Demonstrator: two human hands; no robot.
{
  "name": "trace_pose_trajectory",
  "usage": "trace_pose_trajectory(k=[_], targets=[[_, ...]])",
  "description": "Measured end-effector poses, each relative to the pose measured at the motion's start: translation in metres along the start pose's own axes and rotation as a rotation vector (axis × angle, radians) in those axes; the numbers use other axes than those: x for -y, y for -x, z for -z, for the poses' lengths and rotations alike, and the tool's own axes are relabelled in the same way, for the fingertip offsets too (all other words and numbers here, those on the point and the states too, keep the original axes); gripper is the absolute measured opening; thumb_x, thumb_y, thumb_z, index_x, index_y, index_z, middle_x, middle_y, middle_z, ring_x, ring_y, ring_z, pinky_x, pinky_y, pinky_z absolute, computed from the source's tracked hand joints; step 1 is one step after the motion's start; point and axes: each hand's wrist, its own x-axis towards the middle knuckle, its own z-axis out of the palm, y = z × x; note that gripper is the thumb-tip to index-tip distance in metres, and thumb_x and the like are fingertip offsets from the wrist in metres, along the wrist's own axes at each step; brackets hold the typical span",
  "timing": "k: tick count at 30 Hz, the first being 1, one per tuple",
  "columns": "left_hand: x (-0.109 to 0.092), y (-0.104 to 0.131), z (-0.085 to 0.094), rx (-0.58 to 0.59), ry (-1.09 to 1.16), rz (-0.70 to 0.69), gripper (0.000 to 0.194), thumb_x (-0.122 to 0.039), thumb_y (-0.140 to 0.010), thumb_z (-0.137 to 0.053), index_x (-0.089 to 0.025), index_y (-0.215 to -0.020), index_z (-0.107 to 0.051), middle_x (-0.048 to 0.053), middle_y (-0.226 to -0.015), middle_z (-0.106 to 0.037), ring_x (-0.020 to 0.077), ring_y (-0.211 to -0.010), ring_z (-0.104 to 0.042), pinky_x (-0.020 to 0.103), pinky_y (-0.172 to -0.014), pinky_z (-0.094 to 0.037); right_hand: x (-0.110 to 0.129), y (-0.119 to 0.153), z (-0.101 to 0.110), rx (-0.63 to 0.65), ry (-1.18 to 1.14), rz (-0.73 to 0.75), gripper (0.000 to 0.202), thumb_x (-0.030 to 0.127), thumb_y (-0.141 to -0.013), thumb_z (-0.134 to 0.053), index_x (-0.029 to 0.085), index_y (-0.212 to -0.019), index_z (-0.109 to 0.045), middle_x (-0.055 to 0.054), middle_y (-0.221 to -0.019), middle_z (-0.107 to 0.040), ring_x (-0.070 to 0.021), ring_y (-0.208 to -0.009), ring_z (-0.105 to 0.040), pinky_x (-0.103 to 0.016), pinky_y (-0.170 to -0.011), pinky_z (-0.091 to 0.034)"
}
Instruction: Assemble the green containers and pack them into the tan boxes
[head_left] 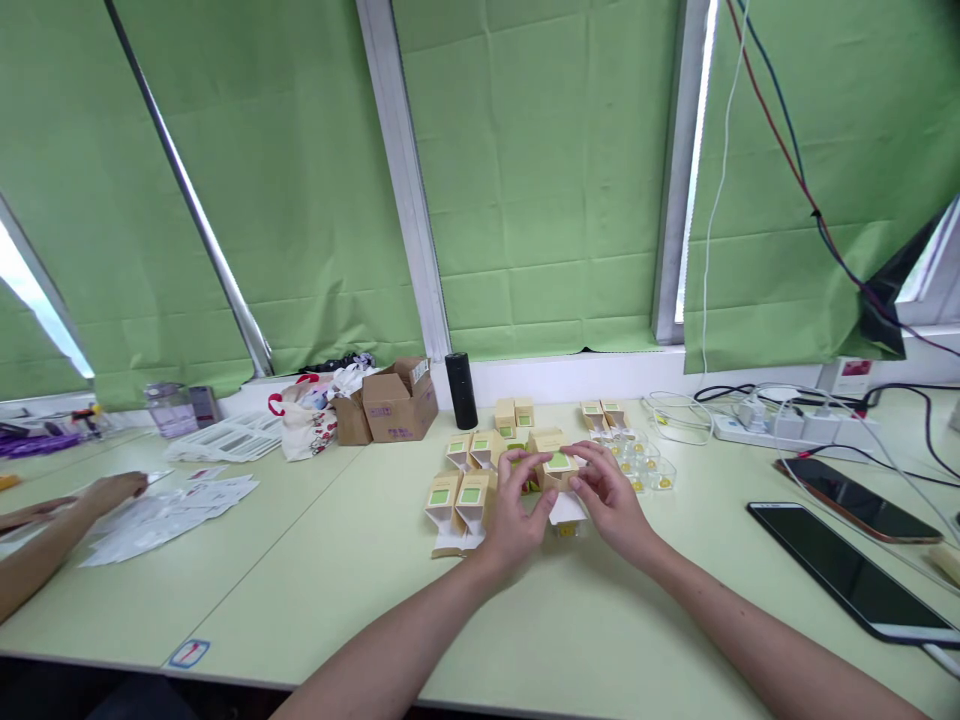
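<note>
Between both hands is a small tan cardboard box [556, 480] with a green label and a white flap hanging open towards me. My left hand [519, 500] grips its left side, fingers bent over the top. On the right side, my right hand [606, 490] pinches it with thumb and fingers. A small clear piece with yellow in it [568, 528] shows under the flap. Left of my left hand stand several similar boxes [456, 500] with open flaps. Clear plastic cups with yellow contents [646, 465] sit just beyond my right hand.
A black cylinder [461, 391] and a brown carton [401, 402] stand at the back. To the right lie a tablet [855, 570], a phone [862, 498] and a power strip [795, 432] with cables. At left, another person's hand [116, 490] rests over white sheets [172, 515].
</note>
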Motion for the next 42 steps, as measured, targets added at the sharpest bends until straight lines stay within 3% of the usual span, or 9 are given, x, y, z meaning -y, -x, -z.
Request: trace_pose_trajectory(k=[3,6,10,18,31,37,42], targets=[[-0.001,0.0011,0.0039,0.089,0.031,-0.031,0.058,-0.061,-0.1,-0.061,-0.033,-0.15,-0.057,0.012,-0.139,-0.042,0.0282,-0.119,-0.055,0.048,-0.11,-0.048,0.0003,-0.0012,0.0007,-0.025,-0.009,0.001,0.036,0.049,-0.104,-0.06,0.033,-0.136,-0.066,-0.011,-0.142,-0.047,-0.016,-0.086,-0.068,-0.04,-0.085,-0.065],[-0.0002,0.0022,0.0056,0.176,0.072,-0.044,0.083,-0.075,-0.091,-0.065,-0.035,-0.161,-0.044,0.013,-0.148,-0.036,0.037,-0.142,-0.041,0.056,-0.122,-0.037,0.0005,-0.0023,0.0014,-0.049,0.004,0.013,0.037,0.05,-0.103,-0.06,0.032,-0.136,-0.066,-0.011,-0.141,-0.048,-0.0165,-0.087,-0.068,-0.039,-0.084,-0.066],[0.001,0.0034,0.0047,0.213,0.065,-0.04,0.101,-0.073,-0.081,-0.079,-0.036,-0.165,-0.036,0.015,-0.154,-0.029,0.0405,-0.147,-0.034,0.06,-0.126,-0.031,0.0011,-0.0026,0.001,-0.07,0.004,0.01,0.036,0.049,-0.102,-0.062,0.032,-0.134,-0.067,-0.011,-0.14,-0.049,-0.0173,-0.088,-0.069,-0.04,-0.086,-0.065],[0.0009,0.0017,0.0025,0.114,0.068,-0.032,0.071,-0.068,-0.094,-0.065,-0.035,-0.155,-0.046,0.012,-0.145,-0.037,0.0313,-0.129,-0.047,0.052,-0.116,-0.041,-0.0001,-0.0016,-0.0012,-0.047,-0.001,-0.003,0.036,0.047,-0.1,-0.067,0.035,-0.134,-0.07,-0.009,-0.141,-0.046,-0.0186,-0.094,-0.071,-0.045,-0.096,-0.064],[-0.0008,0.0007,0.0008,0.032,0.133,0.034,0.057,-0.065,-0.095,-0.066,-0.03,-0.139,-0.054,0.01,-0.132,-0.047,0.0262,-0.113,-0.051,0.044,-0.101,-0.044,0.0031,0.0007,0.0054,0.062,-0.065,-0.011,0.042,0.053,-0.102,-0.063,0.037,-0.14,-0.069,-0.009,-0.14,-0.043,-0.0186,-0.096,-0.07,-0.042,-0.097,-0.061],[0.0047,-0.0004,-0.0003,0.013,0.153,0.051,0.051,-0.059,-0.096,-0.068,-0.03,-0.136,-0.053,0.009,-0.132,-0.048,0.0253,-0.112,-0.053,0.043,-0.1,-0.044,0.0042,0.0014,0.0043,0.067,-0.084,-0.004,0.042,0.053,-0.1,-0.065,0.036,-0.139,-0.071,-0.01,-0.135,-0.048,-0.0248,-0.11,-0.064,-0.041,-0.096,-0.062],[0.0055,-0.0004,-0.0009,-0.005,0.172,0.061,0.047,-0.055,-0.096,-0.068,-0.029,-0.133,-0.054,0.009,-0.13,-0.049,0.0251,-0.112,-0.053,0.042,-0.1,-0.045,0.0061,0.0019,0.004,0.082,-0.101,-0.001,0.042,0.052,-0.1,-0.066,0.036,-0.139,-0.071,-0.01,-0.139,-0.044,-0.021,-0.099,-0.067,-0.044,-0.099,-0.061]])
